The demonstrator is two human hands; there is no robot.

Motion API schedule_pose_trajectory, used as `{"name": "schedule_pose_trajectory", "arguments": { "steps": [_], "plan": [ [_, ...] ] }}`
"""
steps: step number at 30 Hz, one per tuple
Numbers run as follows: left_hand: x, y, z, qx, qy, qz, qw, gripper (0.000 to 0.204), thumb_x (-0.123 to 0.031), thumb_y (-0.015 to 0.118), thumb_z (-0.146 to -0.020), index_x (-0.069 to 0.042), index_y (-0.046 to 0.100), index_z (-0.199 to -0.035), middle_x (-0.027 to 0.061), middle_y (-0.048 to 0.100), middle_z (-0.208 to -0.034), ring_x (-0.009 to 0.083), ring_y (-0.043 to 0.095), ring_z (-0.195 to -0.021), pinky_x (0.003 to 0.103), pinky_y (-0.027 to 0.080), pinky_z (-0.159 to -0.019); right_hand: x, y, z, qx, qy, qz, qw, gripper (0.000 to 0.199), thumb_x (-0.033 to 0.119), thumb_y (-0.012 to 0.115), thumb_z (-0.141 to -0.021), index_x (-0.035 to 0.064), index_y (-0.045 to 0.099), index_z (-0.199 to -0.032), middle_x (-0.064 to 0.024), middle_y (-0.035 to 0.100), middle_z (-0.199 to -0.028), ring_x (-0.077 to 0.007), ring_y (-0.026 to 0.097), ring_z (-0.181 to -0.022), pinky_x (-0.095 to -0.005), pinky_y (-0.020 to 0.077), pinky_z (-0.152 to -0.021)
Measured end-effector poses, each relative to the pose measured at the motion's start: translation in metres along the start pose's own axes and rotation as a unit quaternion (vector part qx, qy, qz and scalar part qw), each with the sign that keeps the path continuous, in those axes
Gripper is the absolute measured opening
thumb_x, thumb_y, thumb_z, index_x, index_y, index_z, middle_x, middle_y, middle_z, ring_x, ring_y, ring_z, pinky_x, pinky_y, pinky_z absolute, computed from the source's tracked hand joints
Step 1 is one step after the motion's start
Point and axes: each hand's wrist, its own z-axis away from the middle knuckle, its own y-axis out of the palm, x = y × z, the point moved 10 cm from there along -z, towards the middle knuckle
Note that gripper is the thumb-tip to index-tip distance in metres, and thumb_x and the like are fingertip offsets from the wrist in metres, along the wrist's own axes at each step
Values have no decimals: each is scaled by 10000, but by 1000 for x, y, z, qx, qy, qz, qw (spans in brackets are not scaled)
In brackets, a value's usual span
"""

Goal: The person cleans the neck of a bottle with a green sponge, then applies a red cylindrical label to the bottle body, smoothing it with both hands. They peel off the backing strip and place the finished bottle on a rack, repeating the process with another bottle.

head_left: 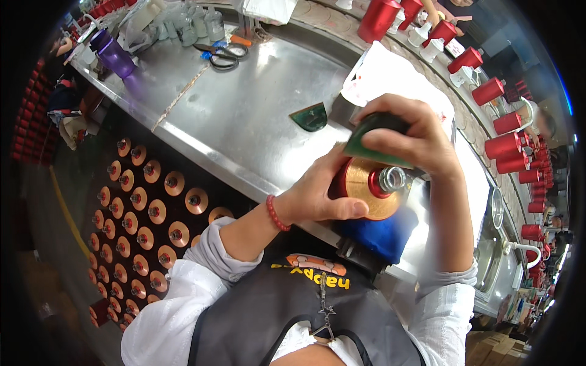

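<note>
Your left hand [317, 198] grips a red metal bottle [366, 186], likely rigid and slick; hold its body. At one o'clock, your right hand [415, 137] clenches a green pad [366, 146].

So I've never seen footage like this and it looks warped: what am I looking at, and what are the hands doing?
There is no machine here. One wide fisheye camera on a person's head looks down at their own hands, so straight edges bend. The left hand grips a red bottle with a copper-coloured end and a silver neck. The right hand presses a green pad on it. Under them is a steel table with scissors, a purple bottle and a green scrap. More red bottles line the right side; a crate of bottles sits below left.
</note>
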Motion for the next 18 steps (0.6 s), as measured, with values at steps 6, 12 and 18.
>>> {"name": "schedule_pose_trajectory", "arguments": {
  "steps": [6, 12, 18],
  "plan": [
    [-4, 1, -6, 43, -7, -6, 999, 931, -460, 787, -799, 56, 360, -1446, 162, 526, -1377, 221, 535, -1268, 371, 432, -1075, -2, 0, 3, -7, -2, 13, 1000, 265, 206, 772, -852, 23, 685, -1023, -71, 694, -912, -166, 651, -868, -308, 516, -826],
    [-19, -13, 1, 0, 14, -82, 997, 903, -523, 774, -813, 56, 419, -1408, 182, 558, -1300, 257, 542, -1231, 372, 404, -1069, -11, -17, 17, -79, 43, -48, 995, 279, 213, 780, -870, 23, 694, -1056, -26, 698, -922, -121, 651, -871, -277, 528, -786],
    [-8, -3, 8, -47, 14, -108, 993, 911, -495, 779, -807, 45, 367, -1414, 194, 524, -1300, 256, 530, -1227, 373, 418, -1057, -24, -19, 2, -49, 81, 147, 985, 265, 195, 775, -868, 23, 681, -1047, -32, 687, -943, -116, 634, -906, -282, 512, -828]
  ]
}}
